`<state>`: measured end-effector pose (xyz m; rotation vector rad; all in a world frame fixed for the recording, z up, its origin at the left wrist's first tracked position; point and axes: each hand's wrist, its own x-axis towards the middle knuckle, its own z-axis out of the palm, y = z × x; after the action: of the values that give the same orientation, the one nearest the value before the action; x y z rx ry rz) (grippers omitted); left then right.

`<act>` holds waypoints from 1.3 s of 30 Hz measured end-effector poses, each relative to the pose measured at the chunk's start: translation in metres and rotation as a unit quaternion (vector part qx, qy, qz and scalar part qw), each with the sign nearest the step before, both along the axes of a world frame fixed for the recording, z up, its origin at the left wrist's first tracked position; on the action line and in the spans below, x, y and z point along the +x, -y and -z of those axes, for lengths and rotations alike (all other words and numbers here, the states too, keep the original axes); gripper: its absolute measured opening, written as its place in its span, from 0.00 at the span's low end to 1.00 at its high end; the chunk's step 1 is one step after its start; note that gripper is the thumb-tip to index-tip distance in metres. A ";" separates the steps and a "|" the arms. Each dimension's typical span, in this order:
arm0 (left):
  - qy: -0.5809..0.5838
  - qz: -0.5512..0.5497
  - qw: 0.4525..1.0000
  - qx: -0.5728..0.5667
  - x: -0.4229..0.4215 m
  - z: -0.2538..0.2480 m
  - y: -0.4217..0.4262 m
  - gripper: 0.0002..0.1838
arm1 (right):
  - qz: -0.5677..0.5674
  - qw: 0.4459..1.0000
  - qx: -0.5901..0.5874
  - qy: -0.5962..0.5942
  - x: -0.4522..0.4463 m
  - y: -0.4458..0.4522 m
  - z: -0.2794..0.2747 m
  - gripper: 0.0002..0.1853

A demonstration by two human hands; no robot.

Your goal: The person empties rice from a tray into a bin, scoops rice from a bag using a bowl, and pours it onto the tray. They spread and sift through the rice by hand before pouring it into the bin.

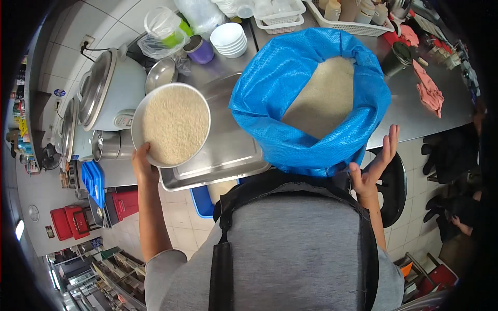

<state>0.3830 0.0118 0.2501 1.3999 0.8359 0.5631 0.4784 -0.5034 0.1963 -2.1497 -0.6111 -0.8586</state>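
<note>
My left hand [143, 161] grips the near left rim of a round bowl [175, 124] full of pale grains, its thumb over the edge. The bowl is over the left part of a rectangular metal tray [228, 155]. To the right of the tray stands a large blue woven sack [254, 103], its top folded outward, with fine pale grains [324, 98] inside. My right hand [376, 163] is raised beside the sack's near right side, fingers spread and holding nothing.
Large cookers [111, 93] stand at the left. White bowls [228, 39] and a purple cup [198, 50] are behind the tray. A basket of bottles [353, 23], a dark jar [397, 59] and a pink cloth [428, 88] lie beyond the sack. People [451, 155] are at the far right.
</note>
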 end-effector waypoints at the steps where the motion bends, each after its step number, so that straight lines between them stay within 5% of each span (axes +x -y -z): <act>1: -0.024 -0.010 0.999 0.026 -0.006 0.006 -0.003 0.17 | 0.003 1.000 0.007 0.005 0.001 -0.002 -0.002 0.46; 11: -0.096 0.017 0.967 0.236 -0.029 0.060 -0.053 0.17 | 0.007 1.000 -0.007 0.019 0.003 -0.009 -0.011 0.42; 17: -0.153 0.023 0.844 0.514 -0.017 0.025 -0.029 0.19 | 0.008 0.998 -0.011 0.055 0.007 -0.014 -0.022 0.39; 23: -0.156 0.029 0.734 0.660 -0.021 -0.027 -0.004 0.23 | 0.006 0.997 -0.017 0.076 0.010 -0.017 -0.024 0.39; 27: -0.132 -0.080 0.728 0.667 -0.024 -0.043 -0.029 0.22 | -0.012 0.994 -0.029 0.101 0.013 -0.019 -0.032 0.38; 30: 0.012 -0.046 0.887 0.460 -0.027 -0.051 -0.065 0.20 | -0.032 0.993 -0.044 0.105 0.019 -0.020 -0.043 0.37; 32: 0.099 -0.046 0.932 0.345 -0.007 -0.067 -0.032 0.22 | -0.053 0.992 -0.074 0.089 0.026 -0.025 -0.055 0.37; 35: 0.173 -0.040 0.959 0.223 0.034 -0.082 0.015 0.23 | -0.098 0.982 -0.154 0.047 0.034 -0.038 -0.081 0.31; 39: 0.245 0.048 0.932 0.262 0.105 -0.097 0.107 0.21 | -0.117 0.979 -0.166 0.021 0.033 -0.043 -0.077 0.23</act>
<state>0.4877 -0.0954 0.3473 1.6640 0.2113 1.0609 0.5117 -0.4609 0.2738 -2.2949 -1.0702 -0.7141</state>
